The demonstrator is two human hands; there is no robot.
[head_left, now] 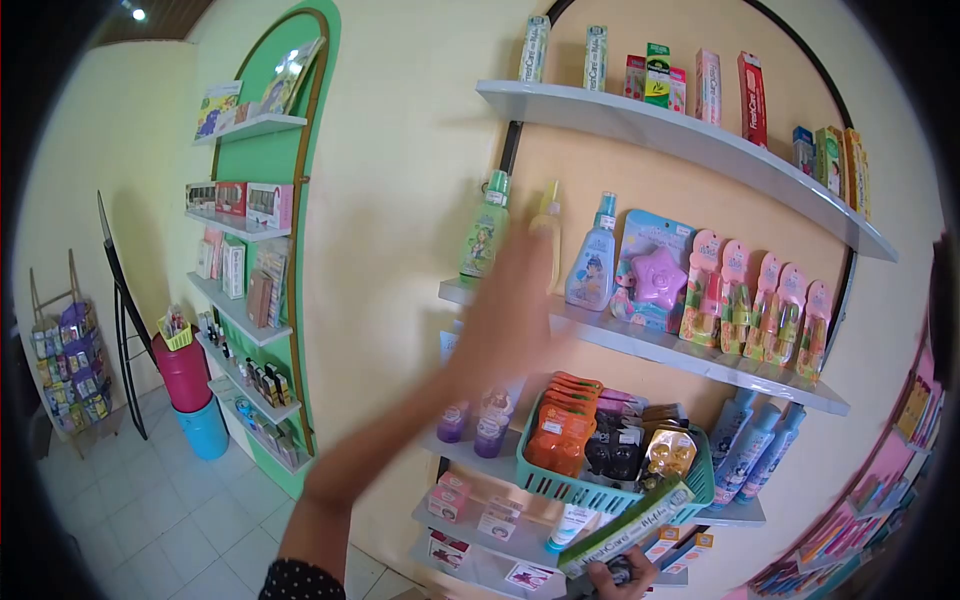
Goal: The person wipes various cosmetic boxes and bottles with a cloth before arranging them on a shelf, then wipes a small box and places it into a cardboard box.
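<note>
My left hand (515, 305), smeared by motion, is raised in front of the middle shelf (640, 340). Its fingers overlap the lower part of a pale yellow spray bottle (549, 210). To one side of it stands a green bottle (485, 232), to the other a blue spray bottle (593, 262). Low in the view, my right hand (622, 578) grips a long green-and-white FreshCare box (630, 528), held tilted in front of the lower shelves. Something dark shows by those fingers, partly hidden.
A teal basket (590, 492) of carded goods sits on a lower shelf, beside blue spray cans (745, 455). Pink carded items (735, 290) line the middle shelf. Small boxes (655, 75) stand on the top shelf. A green wall unit (255, 170) is at left.
</note>
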